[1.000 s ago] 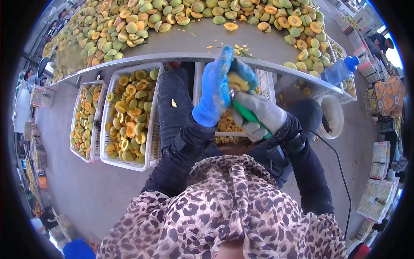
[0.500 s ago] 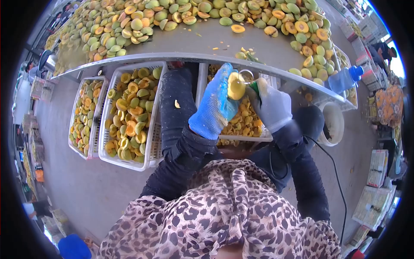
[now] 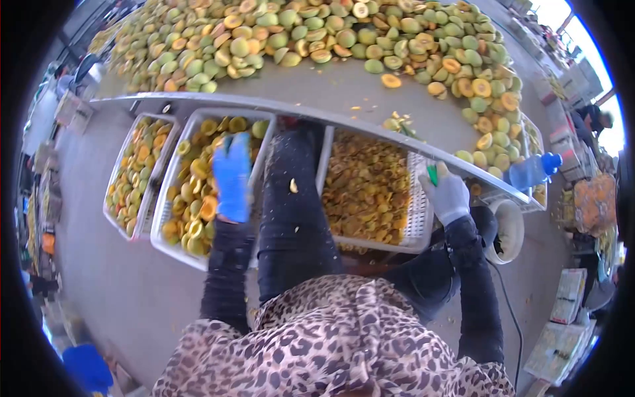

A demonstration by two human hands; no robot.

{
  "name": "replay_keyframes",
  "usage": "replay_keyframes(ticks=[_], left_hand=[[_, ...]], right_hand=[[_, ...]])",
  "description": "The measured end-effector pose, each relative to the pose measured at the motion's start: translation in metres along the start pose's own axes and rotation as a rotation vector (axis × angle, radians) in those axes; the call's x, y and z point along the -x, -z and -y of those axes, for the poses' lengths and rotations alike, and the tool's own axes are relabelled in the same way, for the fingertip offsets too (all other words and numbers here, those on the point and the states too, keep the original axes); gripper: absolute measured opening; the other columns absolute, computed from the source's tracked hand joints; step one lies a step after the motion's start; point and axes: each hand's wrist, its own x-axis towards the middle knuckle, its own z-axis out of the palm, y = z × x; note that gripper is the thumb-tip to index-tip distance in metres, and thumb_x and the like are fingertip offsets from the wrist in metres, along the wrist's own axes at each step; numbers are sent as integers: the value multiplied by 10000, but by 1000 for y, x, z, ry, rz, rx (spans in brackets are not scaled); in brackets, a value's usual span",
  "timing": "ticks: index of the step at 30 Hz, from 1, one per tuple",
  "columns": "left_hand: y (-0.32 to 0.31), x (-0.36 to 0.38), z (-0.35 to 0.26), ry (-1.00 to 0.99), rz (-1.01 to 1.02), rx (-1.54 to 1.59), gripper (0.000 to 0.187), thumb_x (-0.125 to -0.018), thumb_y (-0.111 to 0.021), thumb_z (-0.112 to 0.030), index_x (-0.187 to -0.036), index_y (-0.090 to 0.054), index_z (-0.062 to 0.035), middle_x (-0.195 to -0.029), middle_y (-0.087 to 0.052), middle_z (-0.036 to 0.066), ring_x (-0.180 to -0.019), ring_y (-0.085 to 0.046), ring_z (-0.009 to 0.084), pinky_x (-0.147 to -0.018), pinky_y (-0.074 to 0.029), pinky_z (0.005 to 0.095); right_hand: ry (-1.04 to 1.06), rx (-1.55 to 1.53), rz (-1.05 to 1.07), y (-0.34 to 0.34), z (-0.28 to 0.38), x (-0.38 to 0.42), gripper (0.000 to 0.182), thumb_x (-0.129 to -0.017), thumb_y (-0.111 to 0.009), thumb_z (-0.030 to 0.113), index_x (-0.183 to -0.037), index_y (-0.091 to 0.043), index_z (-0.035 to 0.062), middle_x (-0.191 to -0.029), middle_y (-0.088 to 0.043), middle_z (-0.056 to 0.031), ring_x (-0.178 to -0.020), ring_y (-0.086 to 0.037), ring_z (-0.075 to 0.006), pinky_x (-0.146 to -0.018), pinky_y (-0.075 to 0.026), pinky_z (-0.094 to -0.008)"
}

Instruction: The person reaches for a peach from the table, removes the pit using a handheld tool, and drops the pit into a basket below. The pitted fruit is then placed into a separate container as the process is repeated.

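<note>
My left hand (image 3: pixel 233 177), in a blue glove, is over a white crate (image 3: pixel 159 235) of hollowed green-and-orange fruit halves, which look like peaches. Its fingers are smeared by motion, and I cannot make out anything in them. In a pale grey glove, my right hand (image 3: pixel 450 197) is closed around a green-handled tool (image 3: pixel 432 174), beside the right rim of another crate (image 3: pixel 418 212). Only the green handle shows clearly; the tool's working end cannot be made out. Yellow-brown fruit pieces (image 3: pixel 367 185) fill that crate.
Many fruit halves (image 3: pixel 304 33) are heaped on the metal table (image 3: pixel 291 83), whose raised front edge runs across the view. A third crate (image 3: pixel 122 198) stands at far left. A blue-capped bottle (image 3: pixel 532 170) and a white bucket (image 3: pixel 508 231) are at right, with a cable (image 3: pixel 512 304) below.
My left hand has moved from the middle, where it held a fruit half against the tool's metal ring, leftward over the crate. My right hand has moved right and down, keeping the tool.
</note>
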Motion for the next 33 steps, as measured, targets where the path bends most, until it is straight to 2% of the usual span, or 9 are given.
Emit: replay_keyframes(ticks=[8,13,20,22,23,24,26,29,33], left_hand=[[-40,-34,-53,939,-21,1132,264,-930,-507,-147,-1107,-591,31,-1018,-641,79,-907,-618,165,-852,-476,290],[-60,-47,-88,1080,108,1486,300,-958,-483,-200,-1167,-565,0,-1059,-633,98,-947,-618,183,-842,-504,328],[-81,-51,-97,1330,283,1817,396,-989,-391,-331,-1266,-474,-60,-1091,-563,68,-978,-566,190,-853,-481,324],[-106,-32,-87,1277,455,2583,381,-991,-388,-336,-1242,-490,-67,-1071,-564,57,-977,-559,176,-874,-468,308],[-126,-18,-98,787,207,2110,353,-991,-398,-323,-1201,-503,-60,-1042,-588,48,-954,-580,167,-858,-480,291],[-92,-38,-123,1193,167,2056,322,-988,-413,-303,-1163,-520,-54,-1057,-600,50,-964,-589,157,-852,-491,291],[-91,-31,-127,1268,151,1988,301,-982,-430,-277,-1137,-534,-41,-1078,-603,77,-982,-592,174,-855,-498,309],[-68,-38,-155,1016,126,1621,382,-975,-402,-325,-1080,-562,6,-1039,-616,128,-911,-594,212,-829,-495,342],[-48,-43,-180,1102,52,1856,399,-978,-387,-344,-994,-583,3,-918,-626,133,-832,-612,244,-785,-512,351]], right_hand=[[135,-17,-13,-17,45,-195,353,-793,-620,320,-1072,-563,112,-922,-652,-182,-871,-628,-355,-748,-493,-446],[98,132,88,-66,62,-272,372,-790,-603,318,-1111,-567,134,-944,-661,-164,-886,-641,-337,-776,-496,-434],[561,-173,15,2,117,-158,389,-774,-660,334,-1101,-556,150,-870,-622,-148,-704,-629,-341,-646,-507,-434],[578,-158,42,20,132,-96,452,-775,-679,351,-1139,-546,118,-999,-607,-114,-720,-635,-323,-632,-509,-419],[587,-213,-109,16,129,-78,380,-808,-647,345,-1089,-541,112,-971,-604,-121,-692,-639,-320,-593,-511,-414],[595,-277,-256,11,127,-62,316,-840,-616,339,-1039,-537,106,-944,-600,-127,-664,-642,-317,-554,-513,-408],[451,-287,-301,23,124,-31,274,-848,-613,302,-994,-545,79,-946,-594,-128,-670,-636,-330,-542,-505,-407],[385,-454,-168,29,117,0,256,-885,-586,292,-888,-546,39,-735,-599,-184,-604,-609,-361,-506,-469,-435],[335,-666,-46,30,109,22,296,-911,-560,294,-828,-554,9,-592,-568,-221,-557,-591,-383,-496,-446,-458]])
